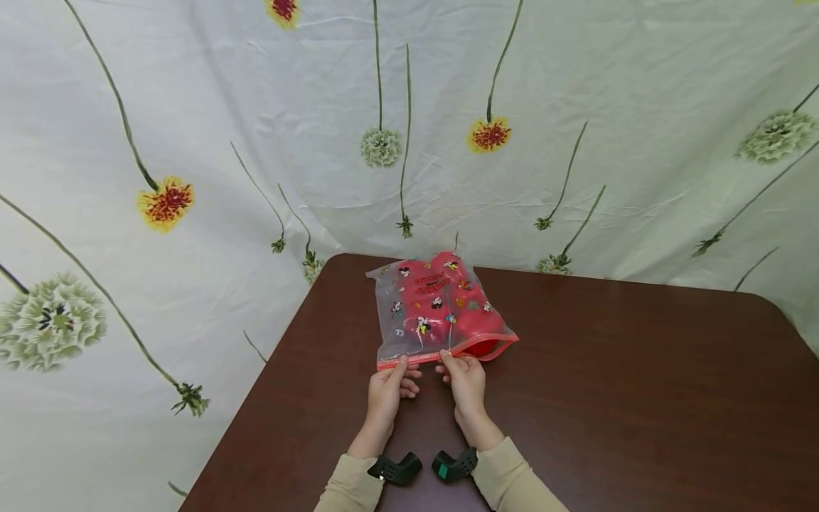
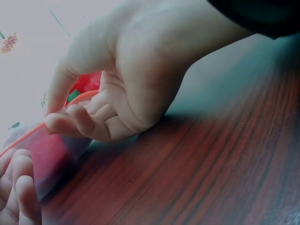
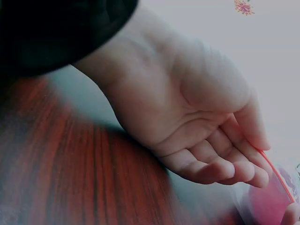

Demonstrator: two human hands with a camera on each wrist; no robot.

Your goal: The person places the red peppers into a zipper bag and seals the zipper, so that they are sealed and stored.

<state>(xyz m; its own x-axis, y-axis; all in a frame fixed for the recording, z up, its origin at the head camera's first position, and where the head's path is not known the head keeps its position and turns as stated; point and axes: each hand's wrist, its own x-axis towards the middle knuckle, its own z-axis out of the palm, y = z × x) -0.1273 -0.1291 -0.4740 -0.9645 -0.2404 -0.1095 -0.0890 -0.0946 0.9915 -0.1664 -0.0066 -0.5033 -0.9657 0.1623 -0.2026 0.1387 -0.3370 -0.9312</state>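
Observation:
A clear zip bag (image 1: 397, 320) printed with small cartoon figures lies on the table, its orange-red zip edge (image 1: 416, 361) turned toward me. Bulky red contents (image 1: 480, 323) fill its right side, and their kind cannot be told through the print. My left hand (image 1: 387, 395) pinches the zip edge between thumb and fingers, left of its middle. Close beside it, my right hand (image 1: 467, 384) pinches the same edge near the middle. To the right of that grip the bag's mouth gapes. In the left wrist view, a thumb and forefinger (image 2: 61, 123) meet on the orange edge.
The dark brown wooden table (image 1: 627, 384) reaches far to the right, with rounded back corners. Behind it and on the left hangs a pale cloth (image 1: 307, 92) printed with flowers. Black bands (image 1: 399, 469) sit at both wrists, over light sleeves.

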